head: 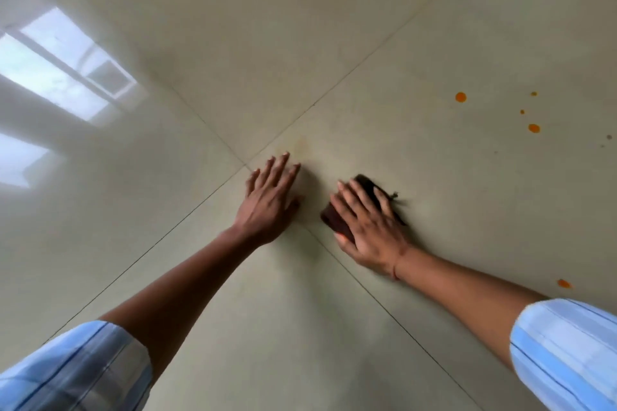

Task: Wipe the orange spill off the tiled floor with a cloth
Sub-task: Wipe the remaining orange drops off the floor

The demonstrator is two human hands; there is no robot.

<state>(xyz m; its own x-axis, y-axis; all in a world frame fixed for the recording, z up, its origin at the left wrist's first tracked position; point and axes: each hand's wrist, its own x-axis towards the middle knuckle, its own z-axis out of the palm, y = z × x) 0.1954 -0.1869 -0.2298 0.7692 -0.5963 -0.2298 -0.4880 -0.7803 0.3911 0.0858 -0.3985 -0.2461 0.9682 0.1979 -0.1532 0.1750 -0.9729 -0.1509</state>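
A dark maroon cloth (pixel 337 217) lies on the pale tiled floor (pixel 334 43) near the middle of the view. My right hand (pixel 367 227) presses flat on it with straight fingers and covers most of it. My left hand (pixel 272 198) rests flat on the bare floor just left of the cloth, fingers spread. A faint yellowish smear (pixel 302 143) shows on the tile just beyond my left fingertips. Orange drops sit to the right: one round drop (pixel 460 97), a second drop (pixel 534 128), small specks between them, and a third drop (pixel 564 284) near my right forearm.
Grout lines cross close to my left hand (pixel 247 165). A bright window reflection (pixel 66 67) shines on the glossy tiles at the left. Small dark specks (pixel 609 137) lie at the far right. Light blue striped sleeves fill the two lower corners.
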